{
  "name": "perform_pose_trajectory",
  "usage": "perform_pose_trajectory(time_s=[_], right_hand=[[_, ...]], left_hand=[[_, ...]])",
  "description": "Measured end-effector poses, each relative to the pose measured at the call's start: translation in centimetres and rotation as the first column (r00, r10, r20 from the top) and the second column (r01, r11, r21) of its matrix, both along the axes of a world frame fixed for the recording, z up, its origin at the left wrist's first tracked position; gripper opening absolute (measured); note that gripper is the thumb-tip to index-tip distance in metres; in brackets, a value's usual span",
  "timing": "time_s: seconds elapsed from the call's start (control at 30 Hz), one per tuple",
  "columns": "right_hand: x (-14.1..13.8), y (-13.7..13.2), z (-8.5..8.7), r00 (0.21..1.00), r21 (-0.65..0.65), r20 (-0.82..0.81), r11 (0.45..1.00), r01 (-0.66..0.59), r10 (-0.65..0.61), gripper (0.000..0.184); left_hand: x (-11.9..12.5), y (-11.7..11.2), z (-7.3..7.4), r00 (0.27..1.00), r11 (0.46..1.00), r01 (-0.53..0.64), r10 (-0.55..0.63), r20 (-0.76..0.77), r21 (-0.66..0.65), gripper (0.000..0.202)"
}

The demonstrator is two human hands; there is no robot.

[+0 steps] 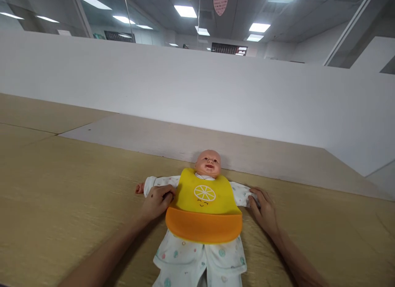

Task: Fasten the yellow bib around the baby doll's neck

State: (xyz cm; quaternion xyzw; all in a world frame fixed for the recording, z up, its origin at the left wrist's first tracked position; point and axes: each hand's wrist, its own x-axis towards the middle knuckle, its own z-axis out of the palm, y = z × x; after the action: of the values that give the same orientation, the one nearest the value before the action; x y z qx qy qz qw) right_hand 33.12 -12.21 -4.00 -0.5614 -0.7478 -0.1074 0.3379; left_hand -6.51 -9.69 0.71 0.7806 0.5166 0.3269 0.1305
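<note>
A baby doll point(208, 160) lies on its back, head away from me, in white patterned clothes point(197, 258). Over its chest is a yellow bib point(185, 192) with a white citrus-slice print and an orange catch pocket point(203, 226) at the bottom. My left hand point(159, 201) is closed, its curled fingers at the bib's left edge beside the doll's sleeve; the fingertips are partly hidden. On the other side, my right hand point(264, 211) has its thumb and fingers around the end of the doll's sleeve point(242, 194). That sleeve's doll hand is hidden.
The doll lies on a wood-toned surface point(77, 184). Behind its head runs a pale ledge strip point(148, 132) against a low white wall point(185, 89). Glass panels stand above the wall, with a pink paper heart point(220, 3) on them.
</note>
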Motion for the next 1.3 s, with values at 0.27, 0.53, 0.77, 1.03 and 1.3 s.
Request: perform_pose_trajectory(time_s=[0.27,0.53,0.77,1.03,1.3], right_hand=[[-0.4,-0.4,0.7,0.999,-0.018,0.028,0.999,0.030,-0.030,0.023],[-0.7,-0.5,1.2,1.000,-0.008,0.018,1.000,0.021,-0.021,0.022],[-0.1,-0.2,0.3,1.000,-0.015,-0.001,1.000,0.012,-0.012,0.024],[0.0,0.0,0.0,1.000,-0.002,0.004,1.000,0.007,-0.007,0.024],[-2.2,-1.5,2.5,0.977,0.070,0.183,0.990,-0.125,0.110,0.032]], left_hand=[[0.3,-0.3,0.8,1.000,1.000,0.008,-0.008,0.001,0.012,0.025],[0.3,-0.3,0.8,0.999,1.000,-0.028,0.028,0.039,-0.011,0.025],[0.5,-0.4,0.8,0.996,0.998,-0.048,0.051,0.076,-0.043,0.025],[0.6,-0.5,0.5,0.987,0.993,-0.042,0.059,0.150,-0.113,0.025],[0.7,-0.5,0.2,0.969,0.992,-0.034,0.064,0.239,-0.125,0.024]])
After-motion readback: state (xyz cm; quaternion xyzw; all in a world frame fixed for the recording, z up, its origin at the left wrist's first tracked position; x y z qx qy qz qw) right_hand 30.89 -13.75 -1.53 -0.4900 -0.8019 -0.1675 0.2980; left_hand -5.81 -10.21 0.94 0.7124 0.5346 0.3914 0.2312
